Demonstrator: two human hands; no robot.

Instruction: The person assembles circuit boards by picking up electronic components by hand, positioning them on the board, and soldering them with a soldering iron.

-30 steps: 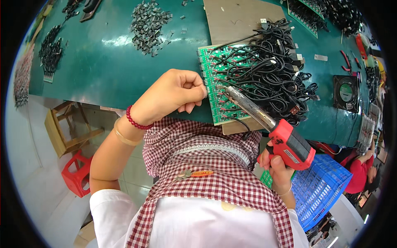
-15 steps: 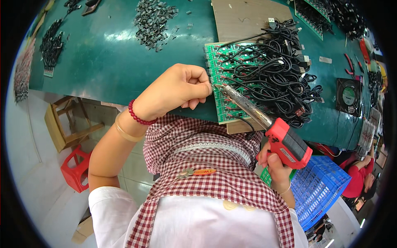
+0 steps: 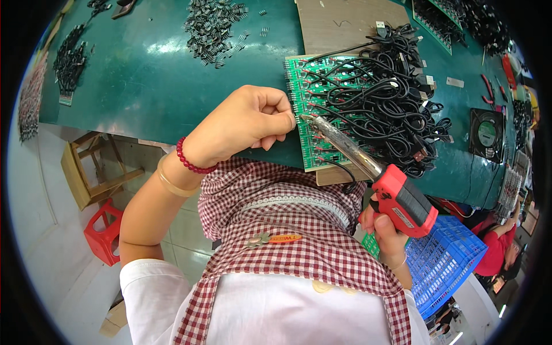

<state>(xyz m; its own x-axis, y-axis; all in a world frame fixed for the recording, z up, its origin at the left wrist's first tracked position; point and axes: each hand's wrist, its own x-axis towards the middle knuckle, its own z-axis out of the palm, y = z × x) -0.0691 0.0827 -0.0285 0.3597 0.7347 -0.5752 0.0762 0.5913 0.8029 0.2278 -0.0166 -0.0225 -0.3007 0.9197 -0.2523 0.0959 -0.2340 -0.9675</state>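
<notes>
My right hand (image 3: 386, 232) grips the red and black handle of a soldering gun (image 3: 404, 200), its metal barrel slanting up and left. The barrel's tip rests at or just above the left part of a green circuit board panel (image 3: 296, 77); contact is hard to make out. Beside that tip, my left hand (image 3: 260, 119) is closed, thumb and forefinger pinched against the panel's left edge; whatever they hold is hidden. A row of metal pins runs along this edge. Black cables (image 3: 374, 115) with USB plugs are joined to the panel and lie bunched over its right side.
Under the panel lies a brown board (image 3: 339, 40) on the green table (image 3: 138, 86). Small pin pieces (image 3: 213, 29) are heaped at the back. A square fan (image 3: 486, 133) and pliers (image 3: 486, 89) lie right. A blue crate (image 3: 440, 259) and red stool (image 3: 103, 233) stand below.
Both hands keep nearly the same pose. The soldering gun's handle has shifted slightly right and down in the picture, while its tip stays beside my left fingertips.
</notes>
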